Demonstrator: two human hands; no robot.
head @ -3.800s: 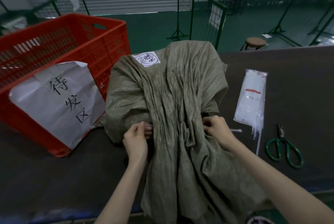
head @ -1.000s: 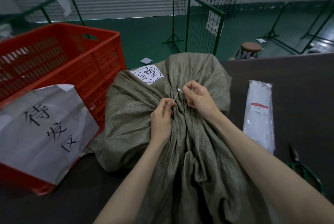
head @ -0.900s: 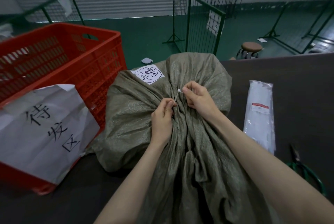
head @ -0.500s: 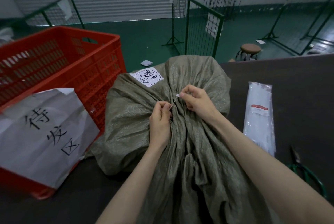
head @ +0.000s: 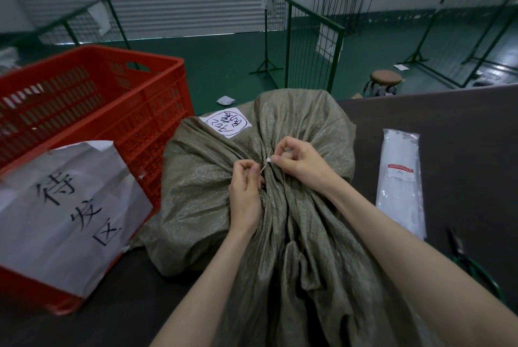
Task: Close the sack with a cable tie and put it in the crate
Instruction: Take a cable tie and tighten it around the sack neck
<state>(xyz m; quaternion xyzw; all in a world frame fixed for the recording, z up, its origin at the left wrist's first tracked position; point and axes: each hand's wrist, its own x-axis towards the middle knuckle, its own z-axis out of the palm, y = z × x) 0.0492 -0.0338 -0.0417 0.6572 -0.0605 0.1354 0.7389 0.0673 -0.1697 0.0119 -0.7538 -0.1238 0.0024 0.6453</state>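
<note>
An olive woven sack (head: 201,192) with a white handwritten label (head: 228,123) lies on the dark table, its neck bunched toward me. A thin white cable tie (head: 266,164) runs around the gathered neck. My right hand (head: 301,161) pinches the tie's head between thumb and fingers. My left hand (head: 245,192) grips the tie's tail just left of the neck. The red slatted crate (head: 117,100) stands to the left of the sack, a white paper sign (head: 64,212) taped on its near wall.
A clear bag of white cable ties (head: 400,181) lies on the table right of the sack. Green-handled scissors (head: 473,265) rest at the right edge. Green wire fence panels (head: 302,47) and a round stool (head: 385,80) stand on the floor beyond the table.
Earlier my hands held the sack's neck on both sides; since then they met at the top of the neck on the cable tie. Over the last second they barely moved; the view shifted slightly.
</note>
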